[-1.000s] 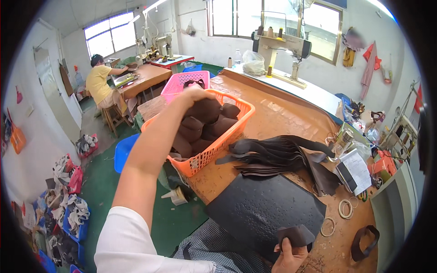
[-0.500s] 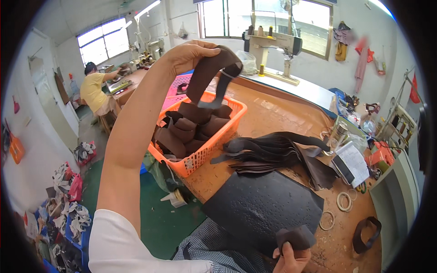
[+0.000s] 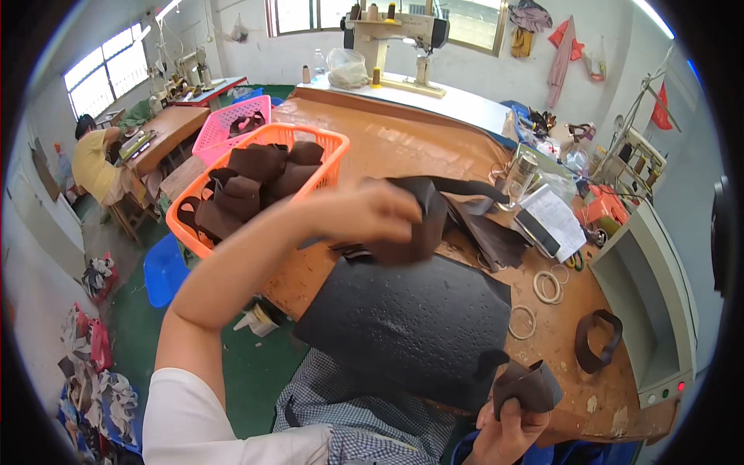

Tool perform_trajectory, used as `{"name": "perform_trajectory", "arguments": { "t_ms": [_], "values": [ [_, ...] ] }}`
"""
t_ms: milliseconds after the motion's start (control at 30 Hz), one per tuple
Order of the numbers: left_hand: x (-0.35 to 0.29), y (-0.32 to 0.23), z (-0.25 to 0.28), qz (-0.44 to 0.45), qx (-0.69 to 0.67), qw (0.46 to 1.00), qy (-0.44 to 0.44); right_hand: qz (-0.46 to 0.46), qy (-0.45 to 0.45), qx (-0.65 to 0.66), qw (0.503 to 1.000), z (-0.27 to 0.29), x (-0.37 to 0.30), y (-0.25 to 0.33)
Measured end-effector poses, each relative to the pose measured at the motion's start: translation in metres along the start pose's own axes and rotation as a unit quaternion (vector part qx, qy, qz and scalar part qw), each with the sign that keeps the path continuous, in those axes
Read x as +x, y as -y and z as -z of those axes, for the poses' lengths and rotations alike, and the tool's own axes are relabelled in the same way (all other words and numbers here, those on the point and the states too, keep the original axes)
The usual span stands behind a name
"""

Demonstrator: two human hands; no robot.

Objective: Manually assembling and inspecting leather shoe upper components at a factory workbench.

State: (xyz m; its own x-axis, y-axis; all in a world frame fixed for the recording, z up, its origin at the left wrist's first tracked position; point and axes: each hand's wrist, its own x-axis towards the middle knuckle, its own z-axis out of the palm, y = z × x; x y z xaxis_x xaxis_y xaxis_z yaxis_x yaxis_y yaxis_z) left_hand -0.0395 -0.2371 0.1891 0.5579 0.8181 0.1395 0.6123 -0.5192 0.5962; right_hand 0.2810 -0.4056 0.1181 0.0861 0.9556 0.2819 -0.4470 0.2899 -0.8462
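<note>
head view: left hand (image 3: 372, 213) has come down from the raised position over the orange basket (image 3: 329, 143) and now sits above the workbench (image 3: 403, 143), fingers clenched on a dark brown leather piece (image 3: 415, 225) that trails straps to the right. so the piece is out of the basket and over the black mat (image 3: 403, 318), next to the loose pile of brown cut pieces (image 3: 488, 232). reads as a pick-and-transfer stage, piece brought to the working area.

left forearm runs from lower left across the frame, elbow bent, wrist turned in, palm facing down-right.

right hand (image 3: 504, 426) low at the bottom edge near the mat's corner, unchanged, fingers gripping a small folded brown leather piece (image 3: 531, 385), thumb up.

basket holds more of the same brown pieces. white rings (image 3: 548, 287) and a dark strap loop (image 3: 597, 341) lie on the bench to the right, untouched.
</note>
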Motion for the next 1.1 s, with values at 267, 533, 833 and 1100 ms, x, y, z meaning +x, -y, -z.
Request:
{"name": "perform_trajectory", "arguments": {
  "t_ms": [267,533,833,1100],
  "values": [
    [-0.066,0.019,-0.160,0.054,-0.058,0.996,0.051,-0.063,-0.100,-0.009,0.993,0.017,0.004,-0.038],
    [-0.072,0.009,-0.162,0.030,-0.018,0.998,-0.047,0.031,-0.092,-0.099,0.990,0.002,-0.008,-0.001],
    [-0.071,0.004,-0.183,0.019,-0.076,0.995,-0.066,0.145,0.009,-0.250,0.957,0.005,-0.003,0.002],
    [-0.066,0.004,-0.183,0.080,-0.091,0.989,-0.085,-0.014,-0.081,-0.092,0.992,0.022,-0.008,-0.038]
  ]
}}
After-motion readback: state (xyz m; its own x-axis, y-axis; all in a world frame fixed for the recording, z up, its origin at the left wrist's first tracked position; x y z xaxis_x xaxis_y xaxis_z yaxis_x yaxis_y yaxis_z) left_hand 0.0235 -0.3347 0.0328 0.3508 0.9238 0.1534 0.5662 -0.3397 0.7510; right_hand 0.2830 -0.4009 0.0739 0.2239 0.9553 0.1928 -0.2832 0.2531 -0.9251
